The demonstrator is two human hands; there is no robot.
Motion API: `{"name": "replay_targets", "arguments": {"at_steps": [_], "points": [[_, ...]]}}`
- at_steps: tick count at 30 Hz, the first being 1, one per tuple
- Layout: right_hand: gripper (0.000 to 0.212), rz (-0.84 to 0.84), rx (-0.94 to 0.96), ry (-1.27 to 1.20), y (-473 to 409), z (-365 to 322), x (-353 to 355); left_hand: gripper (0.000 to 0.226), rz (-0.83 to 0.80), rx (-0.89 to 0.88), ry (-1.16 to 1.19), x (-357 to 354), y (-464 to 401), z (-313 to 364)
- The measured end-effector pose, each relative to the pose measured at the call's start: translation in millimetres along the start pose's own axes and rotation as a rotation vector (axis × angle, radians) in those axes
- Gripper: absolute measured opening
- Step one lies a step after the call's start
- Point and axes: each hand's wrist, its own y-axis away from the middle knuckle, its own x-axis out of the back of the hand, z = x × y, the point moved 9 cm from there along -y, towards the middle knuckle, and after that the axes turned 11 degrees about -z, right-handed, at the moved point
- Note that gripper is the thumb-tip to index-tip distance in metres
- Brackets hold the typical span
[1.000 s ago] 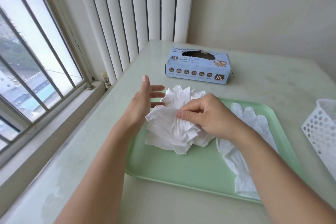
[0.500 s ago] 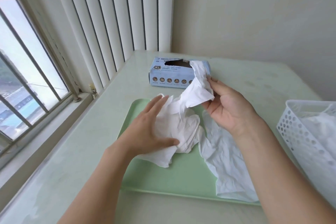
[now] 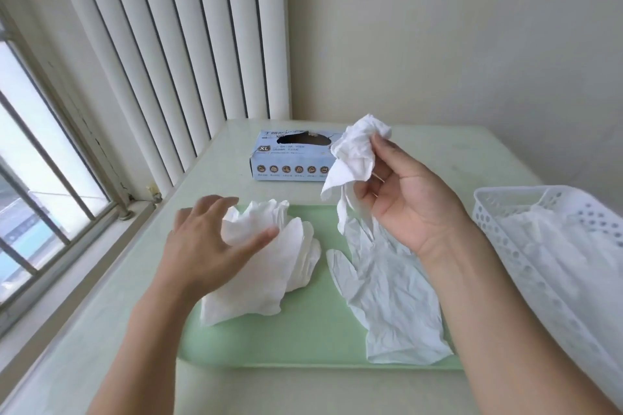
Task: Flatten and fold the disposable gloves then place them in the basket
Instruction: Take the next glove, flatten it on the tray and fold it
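Observation:
My right hand (image 3: 409,194) holds a crumpled white glove (image 3: 355,153) up in the air, above the green tray (image 3: 303,344). A heap of crumpled white gloves (image 3: 269,266) lies on the tray's left half. My left hand (image 3: 210,246) hovers over this heap with fingers spread and the thumb touching it. A flat white glove (image 3: 387,293) lies on the tray's right half, partly under my right wrist. The white perforated basket (image 3: 505,236) stands at the right with white gloves inside.
A light blue glove box (image 3: 290,160) marked XL sits behind the tray with its top slot open. Vertical blinds and a barred window run along the left side. A plain wall stands behind the table (image 3: 472,158).
My right hand has lifted one glove higher and clear of the heap. My left hand has shifted slightly on the heap. The camera has tilted upward.

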Motion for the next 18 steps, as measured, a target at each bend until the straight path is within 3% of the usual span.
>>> {"name": "replay_targets", "arguments": {"at_steps": [2,4,6,12,13,16,18], "points": [[0.01,0.015,0.022,0.061,10,0,2,0.101,0.033,-0.141,0.305,16,11,35],[0.015,-0.005,0.025,0.137,23,2,0,0.078,-0.158,-0.326,0.633,10,16,90],[0.011,-0.039,0.029,0.175,37,4,-4,0.056,-0.322,-0.437,0.756,-6,22,139],[0.004,0.003,0.049,0.387,78,-12,7,0.019,-0.313,-0.385,1.035,-17,21,173],[0.008,0.062,0.047,0.501,82,-18,15,0.019,-0.302,-0.409,1.008,-14,21,175],[0.064,0.221,0.183,0.869,97,-58,27,0.02,-0.29,-0.529,0.86,-1,25,191],[0.09,0.089,0.169,1.031,94,-72,9,0.025,-0.321,-0.622,0.726,8,29,208]]}}
